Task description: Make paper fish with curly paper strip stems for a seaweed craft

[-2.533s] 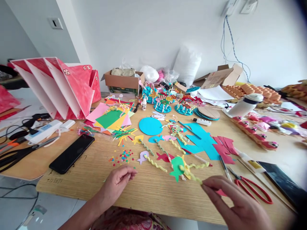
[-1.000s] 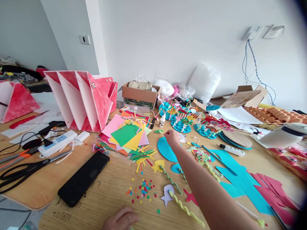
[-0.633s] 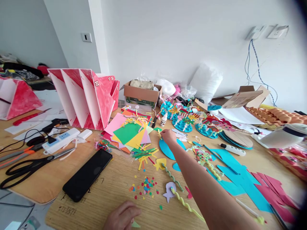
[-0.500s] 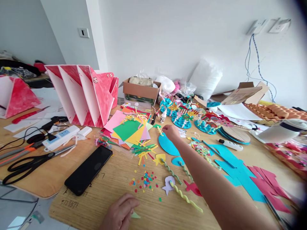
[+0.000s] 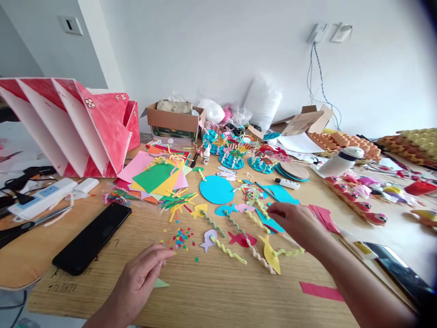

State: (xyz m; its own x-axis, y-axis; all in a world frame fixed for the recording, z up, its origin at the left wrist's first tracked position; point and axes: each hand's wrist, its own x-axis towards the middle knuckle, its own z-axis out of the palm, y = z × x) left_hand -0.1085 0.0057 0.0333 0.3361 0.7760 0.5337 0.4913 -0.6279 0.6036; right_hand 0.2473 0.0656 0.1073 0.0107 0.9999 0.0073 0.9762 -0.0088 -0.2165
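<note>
My left hand (image 5: 145,273) is low over the table, thumb and fingers drawn together beside a scatter of paper dots (image 5: 182,239). A pale green paper scrap (image 5: 161,283) lies by its palm. My right hand (image 5: 290,221) has its fingertips pinched at the edge of blue paper, near twisted pipe cleaners. What either hand holds is hidden. Paper fish with pipe cleaners attached lie between the hands: a purple fish (image 5: 209,240), a red fish (image 5: 243,239) and a yellow fish (image 5: 271,256). Behind them is a blue disc (image 5: 216,189).
A black phone (image 5: 92,238) and a power strip (image 5: 43,198) lie at left, below a red-and-white rack (image 5: 102,132). Stacked coloured paper (image 5: 153,177), a glue bottle (image 5: 206,155) and decorated blue bases (image 5: 231,159) stand farther back. Another phone (image 5: 398,264) is at right.
My right hand has come back from the blue disc toward the right front. My left hand appears farther left and higher. The view has swung right, showing more of the right side.
</note>
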